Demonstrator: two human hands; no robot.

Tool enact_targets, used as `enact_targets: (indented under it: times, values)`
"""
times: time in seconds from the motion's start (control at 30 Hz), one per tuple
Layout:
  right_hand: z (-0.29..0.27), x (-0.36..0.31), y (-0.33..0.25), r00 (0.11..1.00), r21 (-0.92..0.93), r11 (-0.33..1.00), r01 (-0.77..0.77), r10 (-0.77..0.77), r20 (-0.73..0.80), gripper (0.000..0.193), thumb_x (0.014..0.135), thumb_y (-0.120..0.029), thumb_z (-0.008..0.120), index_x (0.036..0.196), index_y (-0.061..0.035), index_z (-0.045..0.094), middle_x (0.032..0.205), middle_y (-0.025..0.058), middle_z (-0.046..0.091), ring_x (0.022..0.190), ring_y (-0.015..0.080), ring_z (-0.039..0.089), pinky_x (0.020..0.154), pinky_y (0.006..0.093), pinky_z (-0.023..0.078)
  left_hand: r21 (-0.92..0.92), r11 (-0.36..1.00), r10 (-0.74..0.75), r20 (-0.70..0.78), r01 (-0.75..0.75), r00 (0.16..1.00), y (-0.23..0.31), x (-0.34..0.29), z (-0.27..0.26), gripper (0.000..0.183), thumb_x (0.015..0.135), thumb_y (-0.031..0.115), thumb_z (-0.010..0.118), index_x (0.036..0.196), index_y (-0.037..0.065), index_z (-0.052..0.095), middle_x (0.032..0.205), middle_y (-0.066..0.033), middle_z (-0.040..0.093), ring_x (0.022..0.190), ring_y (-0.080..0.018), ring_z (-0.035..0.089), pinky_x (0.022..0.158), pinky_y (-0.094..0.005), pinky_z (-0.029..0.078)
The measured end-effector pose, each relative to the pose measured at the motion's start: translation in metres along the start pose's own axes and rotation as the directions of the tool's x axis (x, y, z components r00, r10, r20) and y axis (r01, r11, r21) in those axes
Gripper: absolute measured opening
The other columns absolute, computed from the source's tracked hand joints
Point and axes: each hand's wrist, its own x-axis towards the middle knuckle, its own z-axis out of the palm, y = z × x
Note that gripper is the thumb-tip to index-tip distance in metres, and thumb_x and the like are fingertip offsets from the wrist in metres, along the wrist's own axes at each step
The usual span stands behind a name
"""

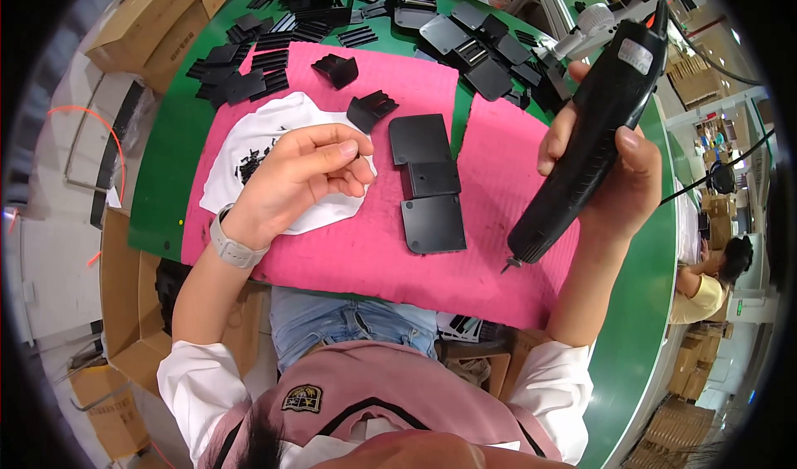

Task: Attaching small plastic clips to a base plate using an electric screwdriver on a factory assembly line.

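In my right hand (623,170) is a black electric screwdriver (594,133), fingers wrapped round its body and the bit pointing down over the pink sheet. My left hand (320,166) is closed in a pinch above a white cloth (311,212); a tiny dark speck shows at the fingertips, too small to name. Small black pieces, seemingly screws (251,163), lie heaped on the cloth, partly behind that hand. Between my hands rests a black plastic assembly (433,178), two flat plates joined by a narrower middle block. Beyond it sit two loose black angled parts (371,109).
Pink corrugated sheets (506,170) cover part of the green table (162,195). Piles of black plastic parts (486,50) line its far side. Cardboard boxes (158,25) stand at the left. A cable (706,174) runs beyond the right edge, where another person (701,295) is visible.
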Motion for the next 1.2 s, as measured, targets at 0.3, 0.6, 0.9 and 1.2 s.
enact_targets:
  times: [0.3,0.6,0.9,1.2]
  values:
    - [0.049,0.022,-0.007,0.934,0.453,0.891,0.029,-0.185,0.305,0.071,0.087,-0.045,0.05,0.136,0.0026,0.034,0.08,0.0068,0.049,0.059,0.0156,0.047,0.071,0.0318,0.038,-0.05,0.998,0.034,-0.012,-0.035,0.999,-0.007,0.0,0.005,0.02,0.092,0.012,0.055,0.106,-0.002,0.057,0.091,-0.0094,0.064,0.081,-0.0146,0.062,0.077,-0.0265,0.052]
    - [0.039,0.037,0.009,0.791,0.475,0.864,0.168,-0.406,0.457,0.059,0.087,-0.053,0.054,0.124,-0.0089,0.041,0.075,-0.0003,0.051,0.058,0.0124,0.05,0.069,0.0312,0.04,-0.171,0.985,0.022,-0.025,-0.026,0.999,-0.021,0.01,0.028,0.017,0.093,0.011,0.054,0.105,0.0,0.055,0.091,-0.0119,0.064,0.081,-0.0164,0.064,0.077,-0.0284,0.052]
    - [0.038,0.031,0.034,0.797,0.53,0.815,0.234,-0.473,0.375,0.053,0.087,-0.053,0.054,0.119,-0.0129,0.042,0.074,-0.0004,0.051,0.058,0.0124,0.05,0.067,0.0304,0.04,-0.136,0.989,0.039,-0.087,-0.05,0.995,-0.022,0.01,0.025,0.015,0.091,0.007,0.056,0.104,0.0,0.055,0.09,-0.0104,0.064,0.081,-0.0175,0.064,0.076,-0.0286,0.052]
    - [0.048,0.018,0.035,0.894,0.533,0.813,0.235,-0.396,0.211,0.049,0.087,-0.053,0.053,0.117,-0.015,0.043,0.072,-0.0007,0.05,0.056,0.0123,0.049,0.066,0.0304,0.04,-0.152,0.984,0.072,-0.142,-0.094,0.987,-0.024,0.006,0.023,0.018,0.091,0.008,0.057,0.106,-0.001,0.055,0.092,-0.011,0.065,0.082,-0.0186,0.065,0.075,-0.0281,0.052]
